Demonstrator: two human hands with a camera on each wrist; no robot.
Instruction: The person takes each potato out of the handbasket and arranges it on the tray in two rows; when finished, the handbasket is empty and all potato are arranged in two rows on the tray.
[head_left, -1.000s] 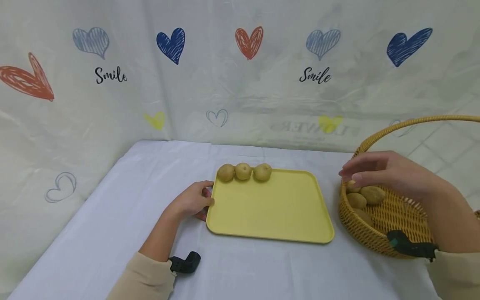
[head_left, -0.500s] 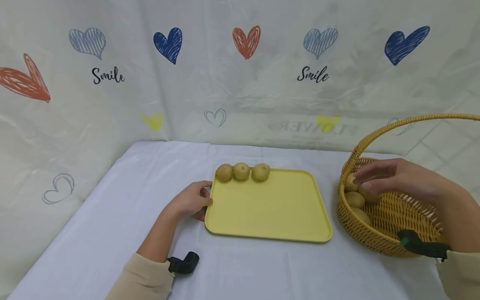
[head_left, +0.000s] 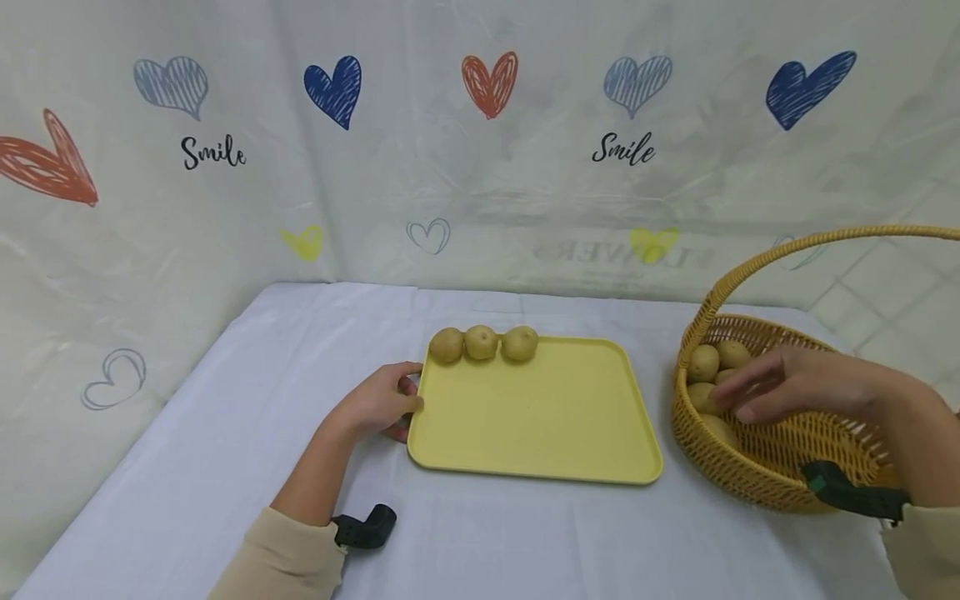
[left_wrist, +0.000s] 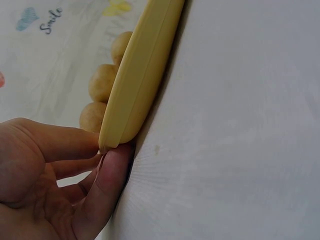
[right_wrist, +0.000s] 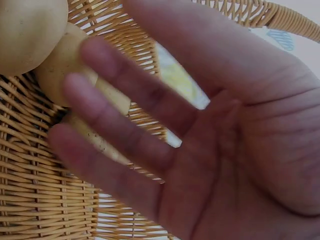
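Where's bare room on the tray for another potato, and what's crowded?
Free: on the yellow tray, right of the three potatoes and from them to the near rim. Crowded: left rim, held by the left grip; left side of the wicker basket, where more potatoes cluster.

My right hand drops lower, from above the left edge of the wicker basket to down by the potatoes inside; beyond it, a far potato, hidden a second ago, now shows.

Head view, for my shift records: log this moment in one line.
left hand: pinches yellow tray | right hand: holds nothing, near potatoes in basket | on tray: three potatoes
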